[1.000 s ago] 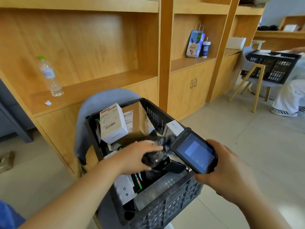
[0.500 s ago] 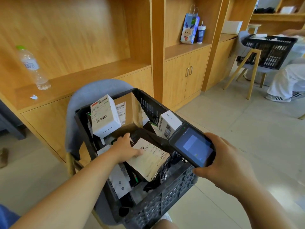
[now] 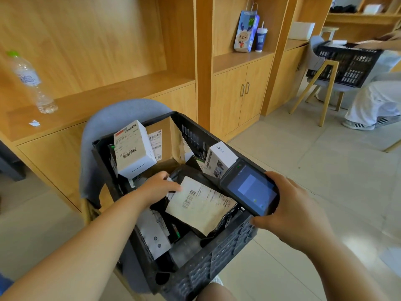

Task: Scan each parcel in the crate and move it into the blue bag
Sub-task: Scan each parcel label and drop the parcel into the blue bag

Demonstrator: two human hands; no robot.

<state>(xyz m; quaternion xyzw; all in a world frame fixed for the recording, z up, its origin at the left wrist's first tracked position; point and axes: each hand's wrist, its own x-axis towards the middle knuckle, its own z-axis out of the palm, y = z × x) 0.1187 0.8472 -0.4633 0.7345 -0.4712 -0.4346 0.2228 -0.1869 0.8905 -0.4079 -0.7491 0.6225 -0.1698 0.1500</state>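
Nearest me, the person's right hand (image 3: 290, 213) was wrapped round a black handheld scanner with a blue-lit screen (image 3: 249, 190), held over the near right corner of the black plastic lattice crate (image 3: 227, 257). The left hand (image 3: 159, 187) reached into the crate and gripped the left edge of a black plastic mailer bag with a white paper label (image 3: 195, 205), thumb on top. A second before, that mailer had been a crumpled dark bundle in the same hand, no label showing; now it lay turned over and spread out, barcode up, just beside the scanner. I took it the scan was about to happen, with the parcel yet to leave the crate. Behind it a white labelled carton (image 3: 132, 148), a brown cardboard box (image 3: 167, 140) and a small white printed box (image 3: 219, 159) waited. The crate stood on a grey padded chair (image 3: 108, 124). Far off, a small blue paper gift bag (image 3: 246, 31) stood on a wooden shelf (image 3: 238, 57); whether that was the bag meant, I couldn't tell.
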